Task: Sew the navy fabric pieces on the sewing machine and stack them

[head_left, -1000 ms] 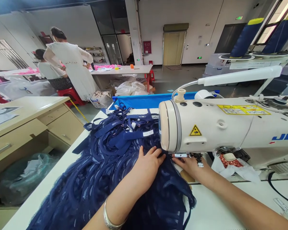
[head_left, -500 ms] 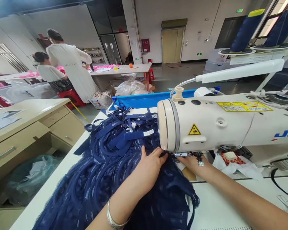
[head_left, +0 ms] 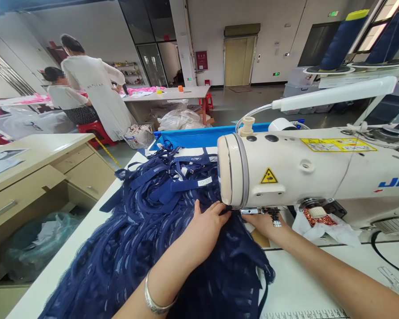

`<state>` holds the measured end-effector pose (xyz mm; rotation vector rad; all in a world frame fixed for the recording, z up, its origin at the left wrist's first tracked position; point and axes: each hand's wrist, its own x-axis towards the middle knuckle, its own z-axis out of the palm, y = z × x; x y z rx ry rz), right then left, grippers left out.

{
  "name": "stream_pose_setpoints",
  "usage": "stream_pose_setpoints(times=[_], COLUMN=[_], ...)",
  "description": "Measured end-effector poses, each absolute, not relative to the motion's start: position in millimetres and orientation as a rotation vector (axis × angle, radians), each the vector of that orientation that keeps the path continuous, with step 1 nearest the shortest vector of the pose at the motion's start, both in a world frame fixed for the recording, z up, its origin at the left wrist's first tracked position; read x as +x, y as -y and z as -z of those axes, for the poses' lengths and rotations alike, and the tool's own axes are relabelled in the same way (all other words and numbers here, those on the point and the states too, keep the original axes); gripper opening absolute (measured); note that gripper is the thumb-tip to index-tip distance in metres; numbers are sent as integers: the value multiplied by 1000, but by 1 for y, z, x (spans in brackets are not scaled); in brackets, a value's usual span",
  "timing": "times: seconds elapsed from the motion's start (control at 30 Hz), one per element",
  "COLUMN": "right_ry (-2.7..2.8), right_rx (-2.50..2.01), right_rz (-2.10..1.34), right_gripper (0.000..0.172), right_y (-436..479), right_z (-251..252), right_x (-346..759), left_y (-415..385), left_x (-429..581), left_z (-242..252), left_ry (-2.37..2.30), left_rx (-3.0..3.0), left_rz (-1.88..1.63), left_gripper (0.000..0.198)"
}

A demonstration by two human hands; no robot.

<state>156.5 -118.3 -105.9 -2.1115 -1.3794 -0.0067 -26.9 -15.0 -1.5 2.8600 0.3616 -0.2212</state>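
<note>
My left hand [head_left: 204, 230], with a silver bangle at its wrist, rests on a heap of navy lace garments with straps [head_left: 119, 235]. Its fingers are spread over the cloth, and their tips reach the left side of the white sewing machine head [head_left: 266, 173]. My right hand [head_left: 264, 223] extends under the machine head from the other side, by the navy cloth; the metal parts there hide its fingertips. A small white label [head_left: 205, 181] shows on a navy band in the heap. The needle area is hidden behind the machine head.
A blue cloth trough [head_left: 193, 135] runs along the table's far edge. Left stands a cream desk [head_left: 76, 146] with open compartments and a plastic bag [head_left: 43, 248]. Thread cones [head_left: 344, 40] rise at right. Two people [head_left: 96, 88] are at a far table.
The view has shifted slightly, showing more of the ruler marks at the table's front edge. Both hands keep nearly the same place at the machine, and the navy heap looks much the same.
</note>
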Motion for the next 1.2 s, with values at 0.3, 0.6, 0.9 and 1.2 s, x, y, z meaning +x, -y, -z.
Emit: stream_pose_setpoints(times=[0.3, 0.6, 0.9, 1.2], right_ry=[1275, 1198, 1366, 1301], right_rx=[-2157, -2118, -2098, -2135], right_rz=[-270, -254, -224, -219], right_gripper=[24, 24, 25, 24], right_y=[118, 118, 119, 121], right_z=[97, 98, 100, 100], right_x=[154, 154, 156, 153], left_y=[14, 13, 14, 13], left_x=[-25, -25, -23, -25], left_z=[5, 9, 3, 3], left_ry=[-367, -374, -394, -392], left_rx=[2855, 2848, 2873, 2862], left_rz=[190, 192, 261, 244], left_gripper=[68, 64, 67, 67])
